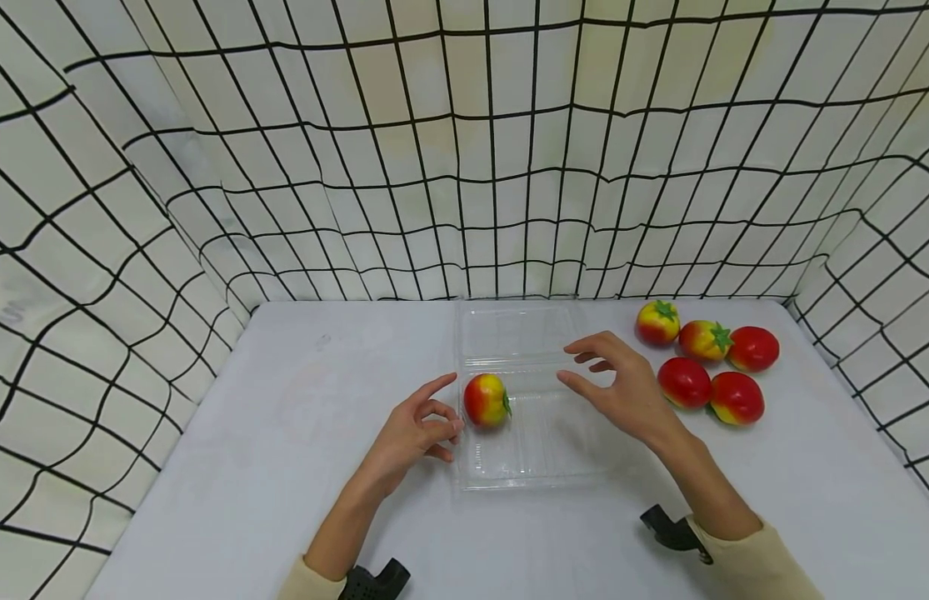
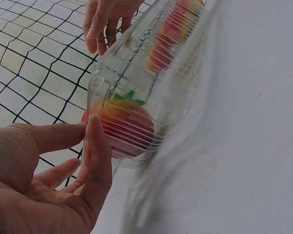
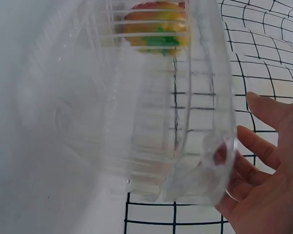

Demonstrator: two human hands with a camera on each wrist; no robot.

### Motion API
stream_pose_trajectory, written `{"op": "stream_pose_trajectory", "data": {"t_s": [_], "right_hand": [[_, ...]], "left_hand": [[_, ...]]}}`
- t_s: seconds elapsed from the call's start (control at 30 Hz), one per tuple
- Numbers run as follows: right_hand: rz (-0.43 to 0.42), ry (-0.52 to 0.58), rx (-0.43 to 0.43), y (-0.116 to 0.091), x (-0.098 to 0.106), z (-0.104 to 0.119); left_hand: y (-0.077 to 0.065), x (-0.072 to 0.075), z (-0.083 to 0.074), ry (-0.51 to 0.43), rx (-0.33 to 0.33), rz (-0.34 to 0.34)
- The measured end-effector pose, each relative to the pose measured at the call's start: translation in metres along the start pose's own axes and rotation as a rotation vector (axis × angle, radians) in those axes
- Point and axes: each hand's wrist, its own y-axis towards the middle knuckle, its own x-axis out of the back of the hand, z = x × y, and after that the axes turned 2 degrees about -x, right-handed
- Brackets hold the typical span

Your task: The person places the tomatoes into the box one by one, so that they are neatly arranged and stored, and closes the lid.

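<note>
A red-and-yellow tomato with a green leafy top lies on its side in the left part of a clear plastic clamshell box. The box's lid is folded back, away from the person. My left hand is at the left rim, its fingertips touching the wall beside the tomato. My right hand hovers by the right side of the box, thumb and fingers apart and holding nothing. In the right wrist view its fingers are spread close to the clear wall.
Several more red and yellow tomatoes lie grouped on the white table at right, beyond the right hand. A black wire grid over white walls closes in the back and both sides. Dark wrist cameras sit at the sleeve cuffs.
</note>
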Motion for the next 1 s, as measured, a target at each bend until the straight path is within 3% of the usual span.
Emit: {"op": "stream_pose_trajectory", "data": {"t_s": [1.0], "right_hand": [[-0.059,-0.07,-0.086,-0.006,0.033,-0.025]], "left_hand": [[0.0,0.0,-0.002,0.0,0.016,-0.006]]}}
